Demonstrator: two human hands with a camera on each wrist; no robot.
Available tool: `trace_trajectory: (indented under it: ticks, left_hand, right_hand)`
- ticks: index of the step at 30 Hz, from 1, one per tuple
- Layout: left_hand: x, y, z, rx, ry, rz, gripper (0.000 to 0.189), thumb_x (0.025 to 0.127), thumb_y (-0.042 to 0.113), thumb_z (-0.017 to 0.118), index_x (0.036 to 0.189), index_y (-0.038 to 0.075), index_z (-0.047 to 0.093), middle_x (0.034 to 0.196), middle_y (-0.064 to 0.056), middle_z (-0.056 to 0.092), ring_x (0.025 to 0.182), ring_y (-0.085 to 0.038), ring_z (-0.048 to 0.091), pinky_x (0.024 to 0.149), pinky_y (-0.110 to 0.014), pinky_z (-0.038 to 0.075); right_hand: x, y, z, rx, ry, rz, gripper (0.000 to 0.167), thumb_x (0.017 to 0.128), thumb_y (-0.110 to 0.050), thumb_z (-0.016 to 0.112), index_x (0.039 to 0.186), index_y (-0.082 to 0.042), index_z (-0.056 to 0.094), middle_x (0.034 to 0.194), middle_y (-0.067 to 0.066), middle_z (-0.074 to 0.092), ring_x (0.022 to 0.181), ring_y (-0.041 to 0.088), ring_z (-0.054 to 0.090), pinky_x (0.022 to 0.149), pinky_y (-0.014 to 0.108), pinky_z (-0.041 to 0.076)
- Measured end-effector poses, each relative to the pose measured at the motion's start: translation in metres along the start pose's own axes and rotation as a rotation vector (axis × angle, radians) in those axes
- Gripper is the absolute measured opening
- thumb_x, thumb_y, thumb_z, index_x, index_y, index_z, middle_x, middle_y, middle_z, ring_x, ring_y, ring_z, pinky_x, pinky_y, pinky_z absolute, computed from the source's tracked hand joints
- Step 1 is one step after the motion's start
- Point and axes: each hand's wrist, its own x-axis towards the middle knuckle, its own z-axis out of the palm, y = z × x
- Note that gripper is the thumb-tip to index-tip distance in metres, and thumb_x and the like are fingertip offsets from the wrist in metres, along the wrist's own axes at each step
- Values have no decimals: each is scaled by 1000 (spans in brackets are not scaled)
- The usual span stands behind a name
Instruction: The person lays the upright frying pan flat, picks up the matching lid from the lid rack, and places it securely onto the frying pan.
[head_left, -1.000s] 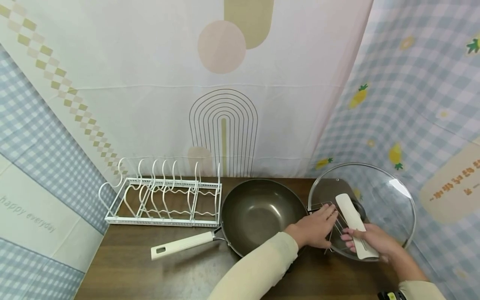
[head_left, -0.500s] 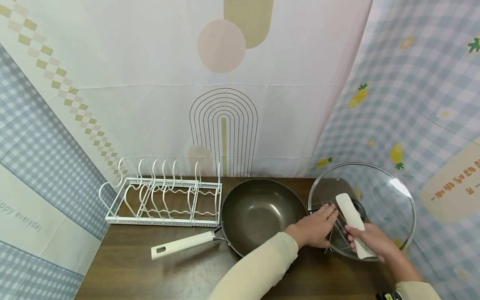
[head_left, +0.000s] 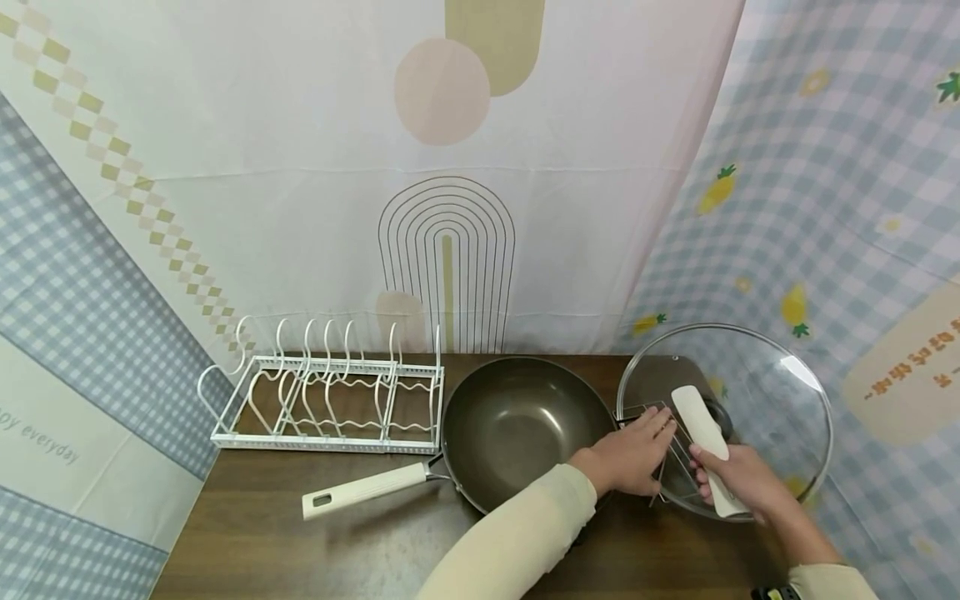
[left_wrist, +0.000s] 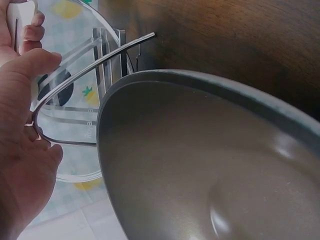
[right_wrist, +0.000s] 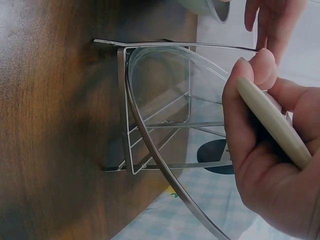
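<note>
A large glass lid (head_left: pixel 761 367) with a metal rim leans upright in a silver wire lid rack (right_wrist: pixel 125 110). My right hand (head_left: pixel 742 479) grips the lid's long cream handle (head_left: pixel 701 423), fingers curled round it in the right wrist view. A dark round base (right_wrist: pixel 215 156) shows behind the handle. My left hand (head_left: pixel 630 454) holds the rack's bent wire (left_wrist: pixel 82 72), thumb and fingers on either side of the bow in the left wrist view. Beside that hand lies a dark frying pan (head_left: pixel 517 429), its cream handle (head_left: pixel 367 490) pointing left. My left forearm crosses its near rim.
A white wire pan rack (head_left: pixel 326 446) with several upright loops stands left of the pan. All of this is on a brown wooden table (head_left: pixel 255 533). A printed cloth (head_left: pixel 315 225) hangs behind, with blue checked cloths (head_left: pixel 862 150) at the sides.
The right hand's fingers have closed more firmly round the lid's handle, and the hand has shifted slightly left. The left hand, lid and pan stay in place.
</note>
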Motion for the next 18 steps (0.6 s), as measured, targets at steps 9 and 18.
trace_trajectory:
  ticks: [9, 18]
  left_hand:
    - [-1, 1, 0, 17, -1, 7, 100, 94, 60, 66, 166, 17, 12, 174, -1, 6, 162, -16, 5, 126, -18, 12]
    - [0, 1, -2, 13, -16, -2, 100, 94, 61, 65, 166, 18, 10, 175, 1, 3, 162, -14, 1, 126, -17, 12]
  right_hand:
    - [0, 4, 5, -74, 85, 5, 31, 107, -27, 57, 93, 0, 60, 73, 4, 66, 60, 15, 69, 60, 38, 63]
    - [1, 4, 2, -131, 103, -19, 33, 106, -28, 59, 93, 3, 61, 73, 5, 67, 59, 16, 69, 58, 39, 62]
